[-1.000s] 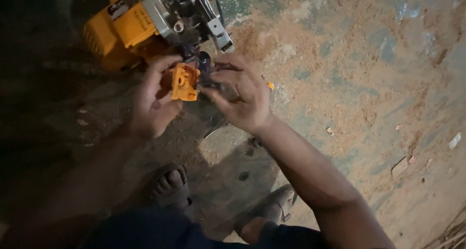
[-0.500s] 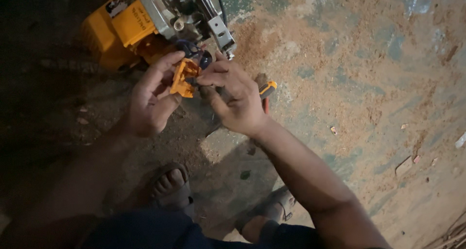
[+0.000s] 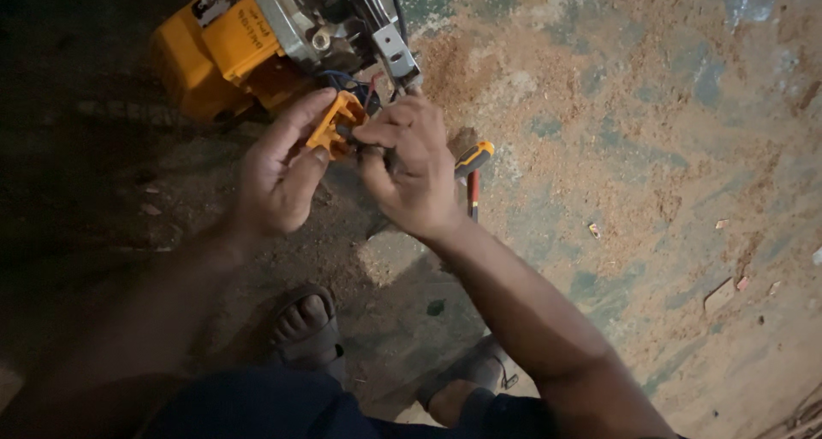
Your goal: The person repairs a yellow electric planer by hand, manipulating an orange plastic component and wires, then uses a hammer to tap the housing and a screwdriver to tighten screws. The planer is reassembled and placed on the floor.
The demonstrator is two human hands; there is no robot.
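My left hand [image 3: 278,169] grips a small orange plastic part [image 3: 336,122] between thumb and fingers. My right hand [image 3: 413,169] pinches the same part from the right, fingers curled over a dark bit at its edge. Both hands hover just in front of a yellow-orange engine machine [image 3: 248,41] with a bare metal block [image 3: 360,20] and dark wires lying on the ground. A screwdriver [image 3: 473,161] with a black and orange handle lies on the floor beside my right hand, partly hidden by it.
The concrete floor [image 3: 642,148] is covered with reddish sawdust and small chips. My sandalled feet [image 3: 304,323] show at the bottom, near my dark trousers. The left side lies in deep shadow.
Both hands have shifted slightly up toward the machine with the orange part. The screwdriver, hidden a second ago, now shows beside my right hand.
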